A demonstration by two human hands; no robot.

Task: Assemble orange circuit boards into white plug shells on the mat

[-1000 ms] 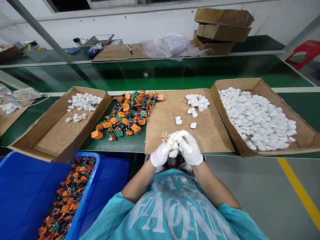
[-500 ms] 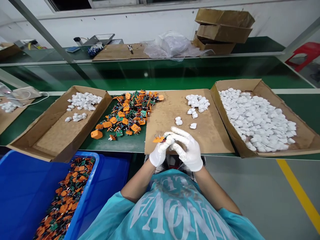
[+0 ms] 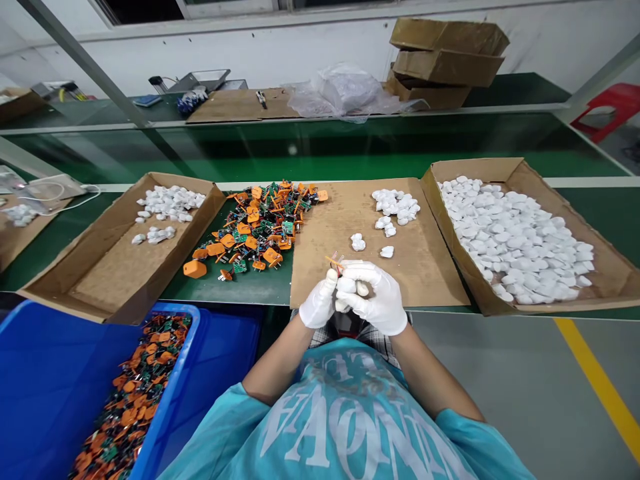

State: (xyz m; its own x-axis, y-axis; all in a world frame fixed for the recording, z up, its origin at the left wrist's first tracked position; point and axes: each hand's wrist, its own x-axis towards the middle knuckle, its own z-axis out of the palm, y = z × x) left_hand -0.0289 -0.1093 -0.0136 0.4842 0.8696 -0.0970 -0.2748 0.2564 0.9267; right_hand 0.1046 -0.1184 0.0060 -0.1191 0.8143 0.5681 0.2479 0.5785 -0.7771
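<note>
White gloves cover both hands, which meet over the front edge of the cardboard sheet. My left hand is closed on an orange plug part, seen nearly edge-on, with thin wires below it. My right hand has its fingers wrapped round a white piece that touches the left fingertips. Small white pieces lie on the sheet beyond the right hand. Left of the sheet is a heap of orange plugs with green circuit boards.
A cardboard tray with some white pieces is at left; a fuller one is at right. A blue bin of orange parts stands below left. Behind are stacked boxes, plastic wrap and a red stool.
The orange plug part has turned from flat to nearly edge-on and shifted right. My right fingers have curled closer, and the white piece between the hands now shows.
</note>
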